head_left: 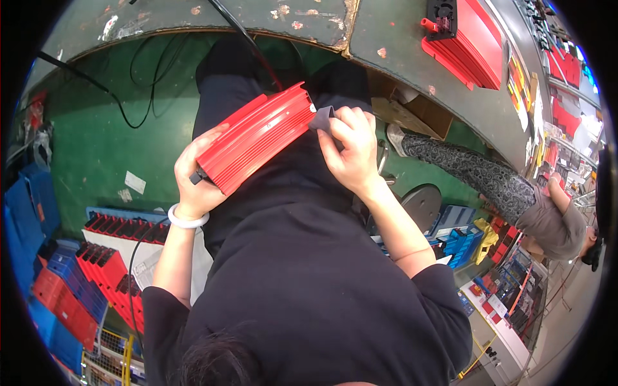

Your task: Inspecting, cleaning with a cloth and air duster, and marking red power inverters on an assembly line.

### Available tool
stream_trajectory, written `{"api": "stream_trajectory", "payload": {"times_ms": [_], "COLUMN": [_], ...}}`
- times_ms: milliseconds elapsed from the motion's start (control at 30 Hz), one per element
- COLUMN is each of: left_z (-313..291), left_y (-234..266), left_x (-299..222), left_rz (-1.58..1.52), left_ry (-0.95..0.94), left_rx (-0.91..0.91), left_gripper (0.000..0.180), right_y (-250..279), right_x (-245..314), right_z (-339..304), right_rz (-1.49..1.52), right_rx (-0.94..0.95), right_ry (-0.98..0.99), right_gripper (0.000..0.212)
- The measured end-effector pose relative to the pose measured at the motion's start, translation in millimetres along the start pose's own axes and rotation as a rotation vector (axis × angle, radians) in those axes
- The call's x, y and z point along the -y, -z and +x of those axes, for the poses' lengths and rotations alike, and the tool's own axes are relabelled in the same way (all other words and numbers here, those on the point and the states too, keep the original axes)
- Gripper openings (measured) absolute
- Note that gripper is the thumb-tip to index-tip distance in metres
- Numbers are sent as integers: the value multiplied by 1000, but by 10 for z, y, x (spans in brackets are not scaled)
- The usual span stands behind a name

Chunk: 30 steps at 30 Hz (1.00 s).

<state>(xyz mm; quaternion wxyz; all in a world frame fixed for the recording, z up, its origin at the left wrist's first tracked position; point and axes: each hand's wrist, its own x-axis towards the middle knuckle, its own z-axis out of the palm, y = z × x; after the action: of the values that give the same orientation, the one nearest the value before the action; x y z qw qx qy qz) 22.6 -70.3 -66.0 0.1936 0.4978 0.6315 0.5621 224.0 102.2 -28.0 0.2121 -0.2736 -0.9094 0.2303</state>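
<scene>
A red ribbed metal housing (259, 138) lies slanted above my lap, its right end higher in the view. My left hand (194, 175) grips its lower left end, where a small black part sticks out by the fingers. In my right hand (351, 143) a dark grey cloth (322, 119) is pinched between the fingers. The cloth is against or close beside the housing's upper right end; I cannot tell if they touch. What lies on the underside of the housing is hidden.
Across the top runs a worn grey-green workbench (309, 24), bearing another red housing (465, 44) with a black fan end. Black cables (122, 106) hang at the left. Red units (106, 273) stand in rows at lower left. A person (547, 215) sits at the right.
</scene>
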Motion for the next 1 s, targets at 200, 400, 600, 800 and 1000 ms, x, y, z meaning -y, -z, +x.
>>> {"api": "stream_trajectory", "payload": {"times_ms": [200, 400, 600, 800, 1000], "left_z": [22, 50, 50, -89, -58], "left_y": [18, -27, -21, 22, 63], "left_x": [-17, -5, -49, -105, -287], "left_rz": [-3, -23, 15, 154, 338], "left_ry": [2, 32, 18, -84, -168], "left_rx": [22, -18, -29, 69, 267], "left_gripper": [64, 56, 54, 58, 45], "right_y": [22, 77, -11, 73, 372], "right_x": [-33, 10, 276, 208, 14], "right_z": [44, 114, 82, 4, 226], "right_rz": [-24, -134, 71, 805, 252], "right_rx": [25, 88, 202, 212, -162], "right_ry": [27, 107, 210, -110, -91], "right_gripper": [16, 14, 18, 22, 16]}}
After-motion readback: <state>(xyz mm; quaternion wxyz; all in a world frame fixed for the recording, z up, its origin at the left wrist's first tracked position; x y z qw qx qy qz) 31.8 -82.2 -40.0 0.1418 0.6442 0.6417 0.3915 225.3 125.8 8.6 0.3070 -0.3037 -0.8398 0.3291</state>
